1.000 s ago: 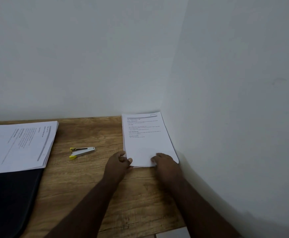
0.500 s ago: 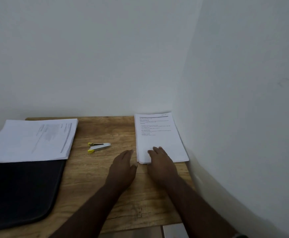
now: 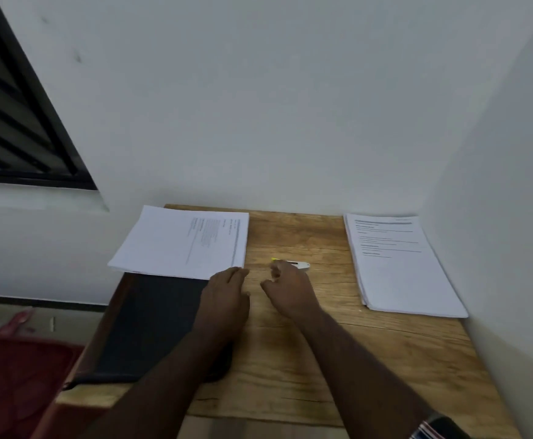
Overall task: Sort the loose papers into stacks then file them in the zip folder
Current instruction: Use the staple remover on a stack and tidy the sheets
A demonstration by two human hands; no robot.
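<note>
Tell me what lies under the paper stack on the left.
The left paper stack overlaps the far end of the black zip folder, which lies on the wooden table. Anything else beneath the sheets is covered.

Both hands left right paper stack [image 3: 401, 264]; right hand [image 3: 287, 291] now at stapler [image 3: 300, 265], left hand [image 3: 227, 296] beside it.

Dim, soft, blurred, wide-angle edge distortion
</note>
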